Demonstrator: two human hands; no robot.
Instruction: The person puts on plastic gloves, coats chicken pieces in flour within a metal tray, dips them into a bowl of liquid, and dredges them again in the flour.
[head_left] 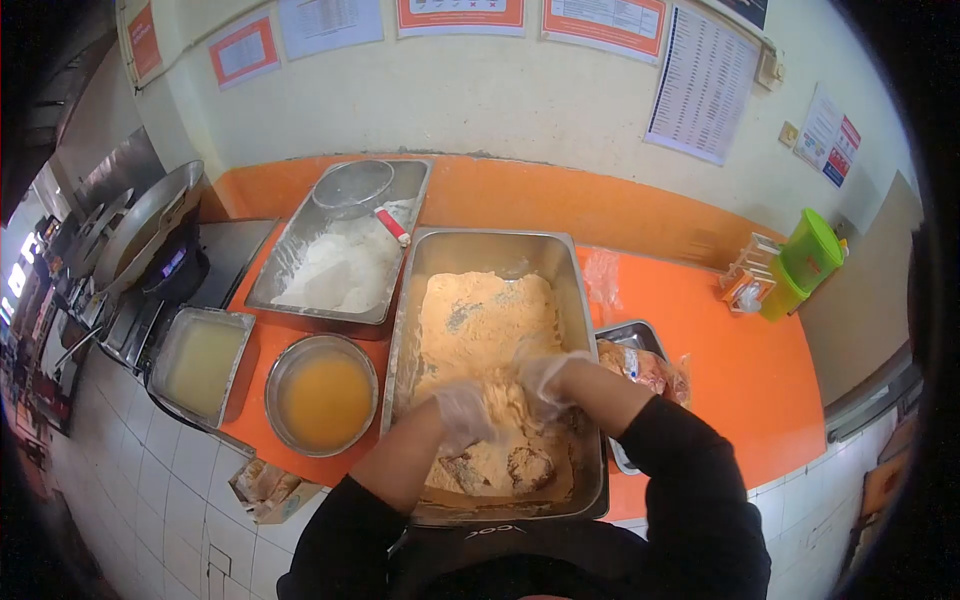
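Both hands wear clear plastic gloves and work inside a deep metal tray of pale orange flour. My left hand is low on the left, its fingers smeared by motion and partly lost in flour. Opposite it, my right hand reaches in from the right, its fingers blurred too. Between them is a lumpy, flour-covered mass; whether either hand grips it cannot be made out. Nearer me, a coated brown piece lies in the flour, with another coated piece to its left.
Left stand a bowl of orange liquid, a pan of pale liquid and a tray of white flour holding a sieve with a red handle. Right, a small tray holds bagged meat. Green containers stand far right.
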